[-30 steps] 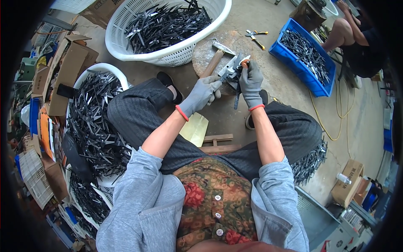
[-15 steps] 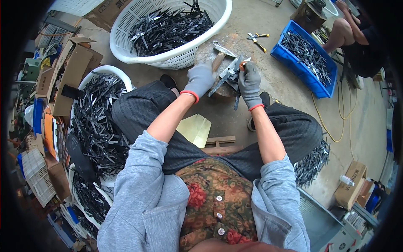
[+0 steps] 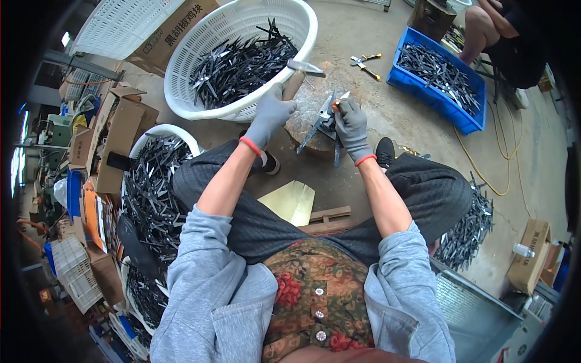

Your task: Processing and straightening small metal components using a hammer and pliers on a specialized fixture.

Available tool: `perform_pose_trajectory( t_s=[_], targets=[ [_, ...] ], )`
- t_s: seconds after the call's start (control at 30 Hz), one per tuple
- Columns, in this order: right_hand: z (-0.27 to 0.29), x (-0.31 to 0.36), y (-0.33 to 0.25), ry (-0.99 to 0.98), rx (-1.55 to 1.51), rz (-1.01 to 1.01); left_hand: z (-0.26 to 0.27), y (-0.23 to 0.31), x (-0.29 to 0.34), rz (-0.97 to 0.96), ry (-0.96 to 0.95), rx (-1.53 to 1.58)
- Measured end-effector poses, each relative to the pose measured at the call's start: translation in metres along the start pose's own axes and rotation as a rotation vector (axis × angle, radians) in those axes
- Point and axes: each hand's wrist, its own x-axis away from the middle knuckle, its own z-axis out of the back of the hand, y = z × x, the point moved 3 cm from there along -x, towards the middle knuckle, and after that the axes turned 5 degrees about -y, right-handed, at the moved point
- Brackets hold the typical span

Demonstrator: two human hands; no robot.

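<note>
My left hand (image 3: 270,116), in a grey glove with a red cuff, is closed round the wooden handle of a hammer (image 3: 307,68). The hammer's metal head is up beside the rim of the large white basket, apart from the blades. In a matching glove, my right hand (image 3: 352,126) is closed on dark scissor blades (image 3: 325,124) at a round block (image 3: 298,124). One blade slants to the lower left and another points down below my fingers. Something small and orange shows at my right fingertips; what it is, I cannot tell.
Dark blades fill the large white basket (image 3: 181,91), a second white basket (image 3: 192,140) at left and a blue crate (image 3: 436,100). Yellow-handled pliers (image 3: 365,65) lie beyond the block. More blades (image 3: 469,233) are piled at right. Another person (image 3: 505,45) sits far right, near a yellow cable (image 3: 493,175).
My left hand has drawn the hammer up and to the left, away from the blades. My right hand still holds the blades on the block. The whole view has shifted slightly.
</note>
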Motion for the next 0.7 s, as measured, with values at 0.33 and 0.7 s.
perform_pose_trajectory(
  t_s=[0.33, 0.7],
  targets=[
    [0.003, -0.004, -0.005, -0.053, 0.009, -0.029, 0.023, 0.095, 0.074, -0.083, -0.368, 0.292],
    [-0.001, 0.0, 0.003, 0.021, -0.085, -0.059, 0.033, 0.085, 0.07, 0.081, -0.246, 0.459]
  ],
)
